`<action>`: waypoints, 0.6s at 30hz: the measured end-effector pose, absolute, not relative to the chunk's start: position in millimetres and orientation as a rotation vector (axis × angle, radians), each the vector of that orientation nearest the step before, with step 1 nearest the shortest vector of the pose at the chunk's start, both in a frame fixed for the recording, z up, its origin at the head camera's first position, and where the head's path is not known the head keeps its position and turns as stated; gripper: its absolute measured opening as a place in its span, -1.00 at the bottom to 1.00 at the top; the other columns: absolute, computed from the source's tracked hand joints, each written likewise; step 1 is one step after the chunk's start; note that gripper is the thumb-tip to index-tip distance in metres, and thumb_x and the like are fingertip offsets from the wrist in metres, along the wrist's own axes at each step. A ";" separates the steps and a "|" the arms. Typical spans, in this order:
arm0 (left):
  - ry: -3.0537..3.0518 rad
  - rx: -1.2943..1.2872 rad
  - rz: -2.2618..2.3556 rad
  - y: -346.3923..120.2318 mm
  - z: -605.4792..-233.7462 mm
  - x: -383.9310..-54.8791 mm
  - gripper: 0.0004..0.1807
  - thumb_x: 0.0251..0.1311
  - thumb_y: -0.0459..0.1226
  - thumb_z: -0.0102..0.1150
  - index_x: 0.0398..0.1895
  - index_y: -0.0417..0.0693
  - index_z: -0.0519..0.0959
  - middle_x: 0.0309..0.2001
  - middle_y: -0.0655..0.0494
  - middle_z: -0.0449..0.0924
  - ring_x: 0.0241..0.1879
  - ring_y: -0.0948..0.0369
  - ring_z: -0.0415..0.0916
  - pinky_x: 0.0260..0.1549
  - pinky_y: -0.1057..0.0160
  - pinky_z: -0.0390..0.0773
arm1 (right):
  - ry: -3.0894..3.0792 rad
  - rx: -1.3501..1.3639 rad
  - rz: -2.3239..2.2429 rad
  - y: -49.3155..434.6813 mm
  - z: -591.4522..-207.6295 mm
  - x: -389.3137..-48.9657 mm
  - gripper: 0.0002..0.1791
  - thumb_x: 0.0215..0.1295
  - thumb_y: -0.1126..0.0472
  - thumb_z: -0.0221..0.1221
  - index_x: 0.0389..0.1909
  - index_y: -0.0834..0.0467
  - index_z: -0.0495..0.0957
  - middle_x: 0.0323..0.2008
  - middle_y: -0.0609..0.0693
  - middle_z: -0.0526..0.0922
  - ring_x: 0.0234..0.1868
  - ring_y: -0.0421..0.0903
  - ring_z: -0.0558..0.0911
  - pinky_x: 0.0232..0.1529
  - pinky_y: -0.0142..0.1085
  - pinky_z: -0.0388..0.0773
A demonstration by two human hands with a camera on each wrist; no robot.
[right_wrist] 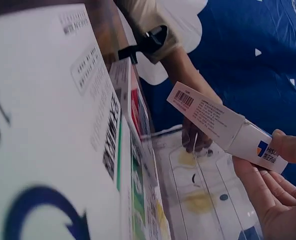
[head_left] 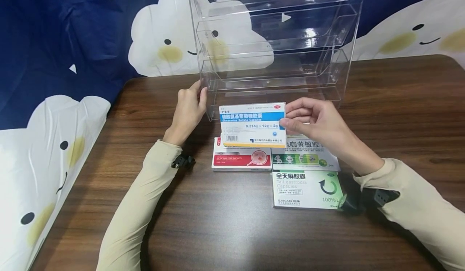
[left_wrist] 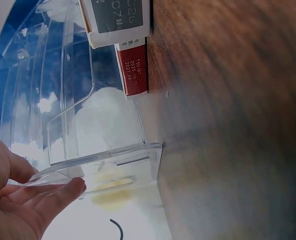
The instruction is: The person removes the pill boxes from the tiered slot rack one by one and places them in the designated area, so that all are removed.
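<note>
In the head view my right hand (head_left: 316, 121) pinches the right end of a white and blue medicine box (head_left: 250, 127). The box is tilted with its printed face up, over the boxes on the table and in front of a clear acrylic tiered rack (head_left: 272, 86). In the right wrist view, the thumb and fingers grip one end of this medicine box (right_wrist: 207, 117). My left hand (head_left: 189, 109) holds the rack's lower left side. The left wrist view shows its thumb and fingers around the edge of the clear side panel (left_wrist: 113, 157).
Below the held box lie a red and white box (head_left: 239, 160), a green and white box (head_left: 305, 156) and a Tall Gastrodia capsule box (head_left: 305, 190). They rest on a dark wooden table (head_left: 218, 230). A blue cloth with clouds (head_left: 91, 24) hangs behind.
</note>
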State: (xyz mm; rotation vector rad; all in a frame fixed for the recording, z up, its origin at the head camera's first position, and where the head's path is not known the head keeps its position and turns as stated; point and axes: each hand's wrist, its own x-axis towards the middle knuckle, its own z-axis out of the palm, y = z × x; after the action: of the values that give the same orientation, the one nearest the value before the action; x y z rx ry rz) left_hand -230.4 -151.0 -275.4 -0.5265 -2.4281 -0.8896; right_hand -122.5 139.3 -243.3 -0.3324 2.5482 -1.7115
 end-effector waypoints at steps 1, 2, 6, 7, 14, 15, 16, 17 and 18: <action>-2.428 -0.527 -0.890 -150.9 -275.5 -230.6 -0.76 0.36 -0.40 -0.04 -0.14 -0.41 0.58 -0.31 -0.25 0.68 -0.36 0.01 0.60 -0.31 0.04 0.58 | 2.542 -0.330 -1.704 138.6 -242.5 -120.9 -0.63 0.24 0.24 0.29 0.00 0.33 0.50 -0.27 -0.03 0.69 -0.30 -0.21 0.69 -0.28 -0.42 0.61; -2.426 -0.531 -0.890 -150.7 -275.6 -230.7 -0.77 0.36 -0.40 -0.04 -0.14 -0.41 0.58 -0.31 -0.25 0.68 -0.36 0.01 0.61 -0.31 0.04 0.58 | 2.537 -0.330 -1.694 137.9 -241.9 -119.1 -0.63 0.24 0.23 0.29 0.00 0.32 0.50 -0.26 -0.02 0.69 -0.29 -0.21 0.68 -0.28 -0.43 0.61; -2.416 -0.537 -0.892 -150.4 -275.3 -230.6 -0.78 0.34 -0.41 -0.02 -0.15 -0.41 0.58 -0.30 -0.25 0.68 -0.33 -0.01 0.63 -0.29 0.03 0.59 | 2.569 -0.353 -1.638 134.2 -242.3 -112.6 -0.62 0.23 0.20 0.30 0.00 0.28 0.51 -0.23 0.03 0.68 -0.27 -0.21 0.66 -0.27 -0.46 0.58; -2.416 -0.536 -0.890 -150.5 -275.1 -230.3 -0.78 0.34 -0.40 -0.01 -0.16 -0.41 0.58 -0.31 -0.25 0.68 -0.34 -0.01 0.63 -0.30 0.03 0.59 | 2.576 -0.363 -1.632 133.2 -243.2 -111.3 -0.63 0.23 0.21 0.30 0.00 0.28 0.51 -0.23 0.05 0.68 -0.27 -0.21 0.66 -0.27 -0.46 0.58; -2.427 -0.529 -0.880 -150.4 -275.2 -229.5 -0.77 0.35 -0.40 -0.02 -0.13 -0.42 0.58 -0.28 -0.27 0.68 -0.31 -0.02 0.64 -0.29 0.04 0.60 | 2.561 -0.373 -1.601 127.5 -252.3 -104.6 -0.65 0.20 0.23 0.32 -0.04 0.29 0.54 -0.26 0.10 0.68 -0.30 -0.19 0.65 -0.29 -0.45 0.58; -2.425 -0.532 -0.883 -150.5 -275.4 -229.7 -0.77 0.34 -0.40 -0.02 -0.13 -0.42 0.58 -0.27 -0.28 0.68 -0.30 -0.02 0.65 -0.29 0.04 0.60 | 2.546 -0.362 -1.602 126.9 -252.9 -103.8 -0.65 0.19 0.23 0.33 -0.04 0.29 0.54 -0.26 0.10 0.68 -0.30 -0.19 0.66 -0.29 -0.44 0.58; -2.423 -0.534 -0.884 -150.5 -275.5 -229.7 -0.76 0.34 -0.40 -0.02 -0.12 -0.43 0.58 -0.26 -0.28 0.68 -0.28 -0.02 0.65 -0.29 0.04 0.60 | 2.535 -0.350 -1.599 126.5 -253.2 -102.7 -0.64 0.19 0.23 0.33 -0.04 0.29 0.54 -0.26 0.10 0.68 -0.30 -0.18 0.66 -0.29 -0.43 0.59; -2.420 -0.537 -0.882 -150.7 -275.7 -230.0 -0.77 0.34 -0.41 -0.02 -0.13 -0.43 0.58 -0.26 -0.28 0.68 -0.28 -0.02 0.65 -0.29 0.04 0.61 | 2.529 -0.343 -1.592 126.3 -253.3 -101.5 -0.63 0.18 0.22 0.34 -0.04 0.28 0.54 -0.26 0.09 0.68 -0.30 -0.18 0.66 -0.29 -0.43 0.59; -2.418 -0.537 -0.886 -150.7 -275.5 -230.0 -0.77 0.34 -0.41 -0.02 -0.13 -0.44 0.58 -0.26 -0.28 0.67 -0.27 -0.02 0.65 -0.28 0.05 0.61 | 2.523 -0.340 -1.588 126.1 -253.1 -100.3 -0.62 0.18 0.21 0.34 -0.03 0.28 0.54 -0.26 0.09 0.68 -0.30 -0.18 0.66 -0.29 -0.43 0.59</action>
State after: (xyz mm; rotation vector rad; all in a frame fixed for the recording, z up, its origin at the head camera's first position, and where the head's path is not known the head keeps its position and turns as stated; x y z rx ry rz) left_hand -230.0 -150.7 -275.5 -0.5369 -2.4182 -0.8861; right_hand -100.3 126.1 -253.1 -0.3397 2.5234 -1.5885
